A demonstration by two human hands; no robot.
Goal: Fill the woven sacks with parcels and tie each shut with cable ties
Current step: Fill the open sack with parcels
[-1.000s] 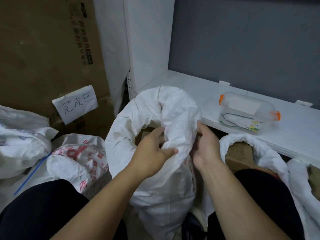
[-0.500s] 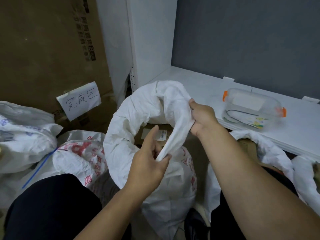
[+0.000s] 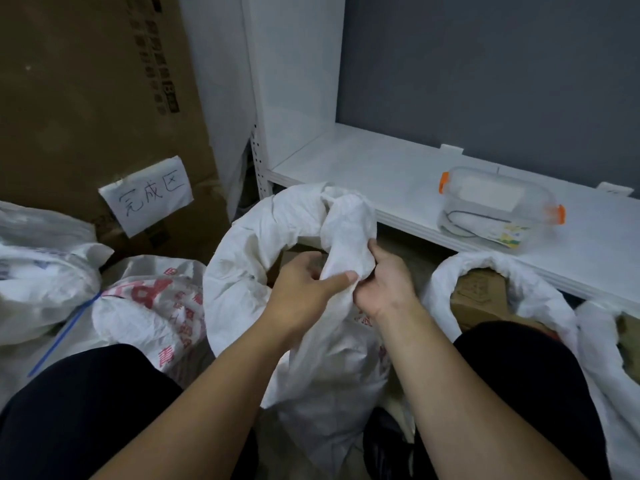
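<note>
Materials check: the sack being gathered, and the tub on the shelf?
Sack: looks like white woven plastic, matte; stiff crinkled folds, faint weave, red print. Tub: seems clear hard plastic, glossy; contents show through, orange clips at its ends.

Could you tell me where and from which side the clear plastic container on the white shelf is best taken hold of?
Probably from above, across its narrow middle: the clear plastic container lies flat on the white shelf, its long axis running left to right, with orange clips on both ends and open shelf around it. Avoid gripping the clips, which might unlatch.
</note>
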